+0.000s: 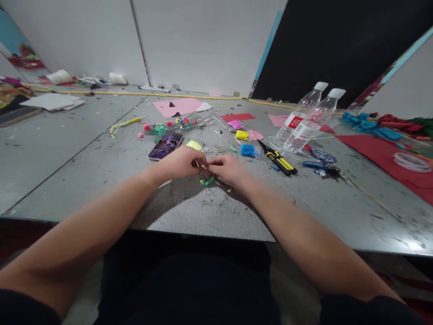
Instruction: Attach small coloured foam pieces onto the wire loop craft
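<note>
Over the middle of the table my left hand [181,161] and my right hand [230,169] meet, both with fingers pinched together. Between the fingertips shows a small yellow bit [204,166]; what each hand grips is too small to make out. Just below them, a curve of small green and yellow pieces [207,181] is partly hidden by the fingers. Left of my left hand lies a smartphone [166,146]. A pale yellow packet [194,145] rests just beyond the hands, with a blue packet [248,150] to the right.
Yellow-and-black pliers [278,160] lie to the right, in front of two clear plastic bottles [304,122]. A yellow packet [241,135], pink paper [176,107] and red paper [389,158] are spread about. Clear strips with colourful bits [179,123] lie behind the phone.
</note>
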`<state>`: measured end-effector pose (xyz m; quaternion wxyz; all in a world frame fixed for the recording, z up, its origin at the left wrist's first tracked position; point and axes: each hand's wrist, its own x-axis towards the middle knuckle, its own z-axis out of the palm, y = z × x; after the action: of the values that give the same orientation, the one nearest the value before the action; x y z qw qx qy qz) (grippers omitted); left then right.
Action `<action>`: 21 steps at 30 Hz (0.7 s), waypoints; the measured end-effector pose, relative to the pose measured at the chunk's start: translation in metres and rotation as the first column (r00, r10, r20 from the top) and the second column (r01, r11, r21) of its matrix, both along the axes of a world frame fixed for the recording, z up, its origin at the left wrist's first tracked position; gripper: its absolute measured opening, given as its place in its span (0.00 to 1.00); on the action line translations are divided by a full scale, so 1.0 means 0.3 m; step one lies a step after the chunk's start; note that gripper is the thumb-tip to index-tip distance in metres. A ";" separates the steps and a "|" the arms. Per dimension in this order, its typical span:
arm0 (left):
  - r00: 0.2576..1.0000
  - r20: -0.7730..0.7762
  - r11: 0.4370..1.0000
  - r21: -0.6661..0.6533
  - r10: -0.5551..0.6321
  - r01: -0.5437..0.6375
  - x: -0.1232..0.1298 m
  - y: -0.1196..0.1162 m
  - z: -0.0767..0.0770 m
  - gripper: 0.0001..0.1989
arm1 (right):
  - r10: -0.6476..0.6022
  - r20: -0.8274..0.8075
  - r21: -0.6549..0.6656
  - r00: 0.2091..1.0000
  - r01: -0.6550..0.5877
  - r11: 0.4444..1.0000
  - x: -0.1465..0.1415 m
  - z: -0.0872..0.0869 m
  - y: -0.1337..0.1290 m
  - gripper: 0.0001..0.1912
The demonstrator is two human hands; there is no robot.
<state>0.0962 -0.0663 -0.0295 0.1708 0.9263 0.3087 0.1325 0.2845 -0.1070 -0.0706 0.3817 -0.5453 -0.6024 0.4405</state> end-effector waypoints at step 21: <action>0.999 -0.017 0.999 0.013 0.034 -0.033 0.010 -0.015 0.000 0.09 | -0.045 -0.138 -0.063 0.989 0.036 0.997 -0.009 -0.011 0.009 0.08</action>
<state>0.0991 -0.0709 -0.0294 0.1597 0.9232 0.3248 0.1292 0.2817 -0.1044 -0.0739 0.4152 -0.5366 -0.5495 0.4875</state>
